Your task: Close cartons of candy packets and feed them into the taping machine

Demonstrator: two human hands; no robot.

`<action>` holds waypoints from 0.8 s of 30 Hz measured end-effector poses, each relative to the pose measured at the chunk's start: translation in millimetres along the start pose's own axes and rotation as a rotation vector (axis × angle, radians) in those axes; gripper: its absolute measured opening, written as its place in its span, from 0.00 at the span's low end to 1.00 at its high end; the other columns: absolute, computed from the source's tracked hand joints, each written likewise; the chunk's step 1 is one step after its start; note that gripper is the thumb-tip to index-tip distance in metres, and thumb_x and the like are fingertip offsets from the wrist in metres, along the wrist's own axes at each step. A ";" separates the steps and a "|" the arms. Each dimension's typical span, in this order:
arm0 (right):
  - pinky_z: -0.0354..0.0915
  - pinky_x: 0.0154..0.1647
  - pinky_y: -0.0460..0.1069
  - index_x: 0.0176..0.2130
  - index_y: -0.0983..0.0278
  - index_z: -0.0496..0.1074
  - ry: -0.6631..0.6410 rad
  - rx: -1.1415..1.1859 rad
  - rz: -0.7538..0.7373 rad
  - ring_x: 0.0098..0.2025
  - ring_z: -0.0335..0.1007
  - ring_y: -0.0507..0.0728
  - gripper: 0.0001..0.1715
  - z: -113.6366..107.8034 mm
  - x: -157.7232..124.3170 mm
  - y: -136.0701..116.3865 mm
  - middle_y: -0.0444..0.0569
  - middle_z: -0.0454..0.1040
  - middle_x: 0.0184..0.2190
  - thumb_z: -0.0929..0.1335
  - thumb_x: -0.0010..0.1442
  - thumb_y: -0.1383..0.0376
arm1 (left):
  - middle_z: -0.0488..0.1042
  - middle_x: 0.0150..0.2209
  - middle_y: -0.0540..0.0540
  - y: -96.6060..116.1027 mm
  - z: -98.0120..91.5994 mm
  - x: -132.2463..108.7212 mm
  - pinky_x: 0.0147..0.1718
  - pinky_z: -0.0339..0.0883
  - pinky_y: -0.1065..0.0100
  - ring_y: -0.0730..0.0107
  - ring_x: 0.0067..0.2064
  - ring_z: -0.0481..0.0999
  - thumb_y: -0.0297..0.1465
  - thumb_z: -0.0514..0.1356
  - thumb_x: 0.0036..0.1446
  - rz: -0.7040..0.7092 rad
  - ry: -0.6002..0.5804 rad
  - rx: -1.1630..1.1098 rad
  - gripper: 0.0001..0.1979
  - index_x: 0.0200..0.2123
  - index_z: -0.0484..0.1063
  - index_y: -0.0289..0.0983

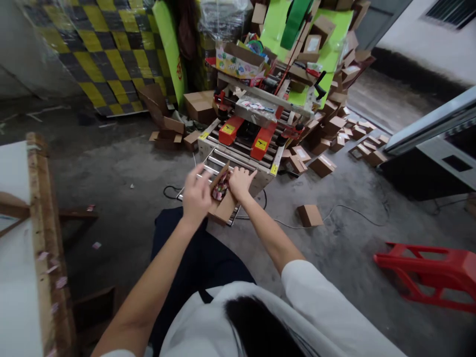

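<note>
An open cardboard box [224, 207] rests on the metal rollers [212, 161] at the near end of a taping machine [247, 134]. Small packets in dark red and mixed colours [220, 186] show inside it. My left hand [197, 193] is at the box's left side, slightly blurred, with its fingers apart and nothing in them. On the right side, my right hand [240, 181] has its fingers curled over the box's edge or flap, with the thumb side pointing right.
Small cardboard boxes [323, 165] are heaped right of the machine. One box [310, 216] lies on the floor by a cable. A red plastic stool [431, 272] is at the right. A wood-edged table [48, 238] stands at the left, and wrapped stacks [111, 54] stand behind.
</note>
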State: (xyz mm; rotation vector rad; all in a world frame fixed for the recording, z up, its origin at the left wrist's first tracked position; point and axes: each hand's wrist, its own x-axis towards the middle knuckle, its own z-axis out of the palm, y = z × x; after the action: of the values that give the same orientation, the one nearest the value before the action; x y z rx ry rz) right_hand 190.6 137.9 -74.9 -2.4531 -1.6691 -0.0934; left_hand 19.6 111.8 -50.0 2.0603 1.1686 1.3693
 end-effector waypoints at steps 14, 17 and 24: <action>0.54 0.64 0.64 0.64 0.70 0.61 0.144 0.450 0.194 0.59 0.63 0.65 0.31 -0.5 -7.3 0.4 0.64 0.67 0.56 0.51 0.66 0.74 | 0.60 0.67 0.32 -20.5 42.2 -6.7 0.66 0.54 0.52 0.50 0.69 0.60 0.38 0.51 0.66 -0.388 -0.673 0.043 0.30 0.68 0.57 0.33; 0.55 0.66 0.60 0.68 0.72 0.53 0.185 0.541 0.187 0.65 0.55 0.62 0.34 9.0 -35.9 5.1 0.65 0.60 0.63 0.50 0.66 0.71 | 0.63 0.65 0.31 -16.1 35.0 -6.2 0.59 0.63 0.50 0.44 0.63 0.69 0.41 0.51 0.67 -0.410 -0.742 0.240 0.32 0.71 0.51 0.39; 0.41 0.69 0.72 0.73 0.75 0.37 -0.043 0.473 -0.266 0.73 0.26 0.72 0.59 32.9 -109.0 12.8 0.66 0.34 0.72 0.63 0.64 0.41 | 0.74 0.54 0.36 -19.3 30.0 5.2 0.49 0.68 0.61 0.49 0.54 0.77 0.45 0.53 0.65 -0.444 -0.868 0.344 0.39 0.73 0.42 0.42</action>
State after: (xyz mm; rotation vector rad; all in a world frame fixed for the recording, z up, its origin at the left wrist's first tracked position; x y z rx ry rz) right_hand 160.6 39.2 -124.8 -1.8964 -1.7796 0.2897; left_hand 39.1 130.4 -73.9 2.0623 1.3526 0.0225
